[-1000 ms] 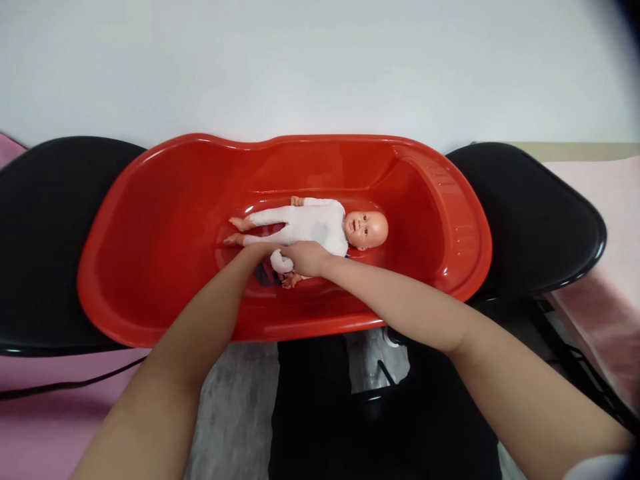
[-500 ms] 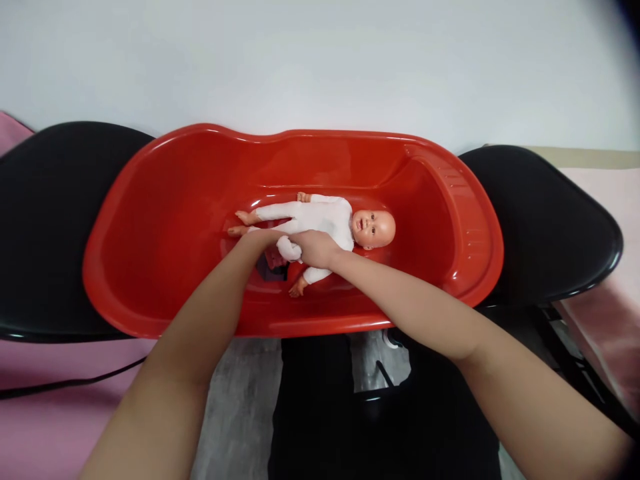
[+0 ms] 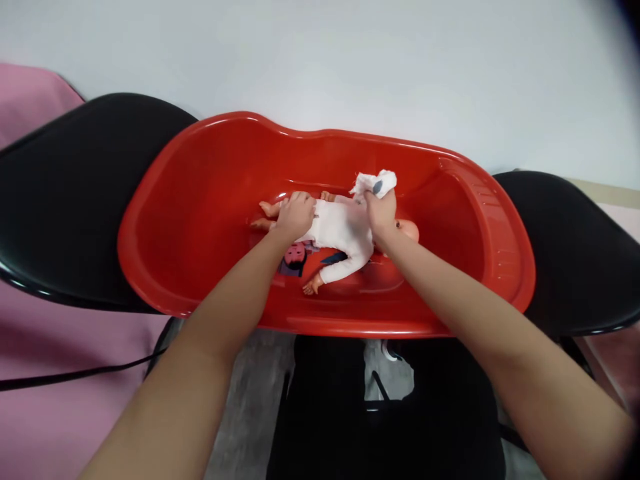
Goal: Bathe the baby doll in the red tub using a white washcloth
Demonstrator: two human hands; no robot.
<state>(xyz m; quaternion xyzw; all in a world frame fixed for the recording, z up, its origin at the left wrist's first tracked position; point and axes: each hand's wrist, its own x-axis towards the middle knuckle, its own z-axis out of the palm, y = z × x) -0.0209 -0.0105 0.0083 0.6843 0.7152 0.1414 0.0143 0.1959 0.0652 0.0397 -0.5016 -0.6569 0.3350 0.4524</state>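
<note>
A bald baby doll with a white cloth body lies on its back in a red baby bathtub, head to the right. My left hand lies over the doll's thighs, fingers curled round them. In my right hand is a bunched white cloth with a dark grey patch, held over the doll's far shoulder. That hand and its wrist hide the neck and most of the face. One doll arm stretches toward the near side of the tub.
A printed picture with a pink face shows on the tub floor beside the doll's hip. The tub bridges a left black chair and a right black chair, against a pale wall. Another black seat stands below.
My hands, earlier together at the doll's hip with the cloth, have parted. The right went toward the head with the cloth; the left now grips the thighs. The view has shifted and tilted.
</note>
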